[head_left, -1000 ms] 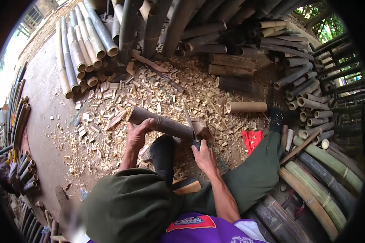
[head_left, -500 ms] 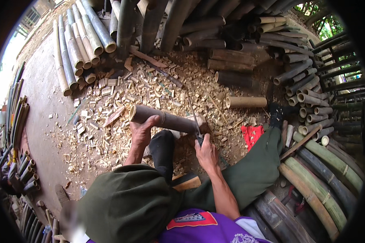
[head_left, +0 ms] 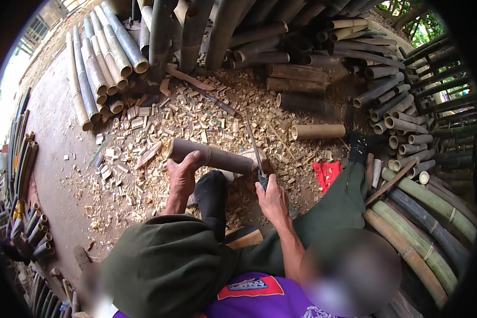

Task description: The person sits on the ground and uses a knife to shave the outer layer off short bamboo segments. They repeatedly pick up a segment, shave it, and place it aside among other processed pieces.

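Observation:
A short, dark brown bamboo section (head_left: 217, 157) lies across in front of me, slightly lower at its right end. My left hand (head_left: 181, 177) is closed round it near its left end, thumb on top; the pale cut rim shows there. A knife (head_left: 253, 141) with a long narrow blade and dark handle is in my right hand (head_left: 274, 200), fingers wrapped round the handle. Its blade points away from me, just past the bamboo's right end and apart from it. A pale block (head_left: 257, 155) shows partly behind that end.
Wood chips (head_left: 196, 124) cover the ground. A pale bamboo piece (head_left: 319, 131) lies beyond my right hand, with a red cloth (head_left: 328, 175) nearer my leg. Bamboo poles (head_left: 109, 47) are stacked far left, and more poles (head_left: 426, 214) lie along the right.
The knife and my right hand have shifted slightly right, opening a small gap from the bamboo's end. My left hand keeps its grip, slightly further left.

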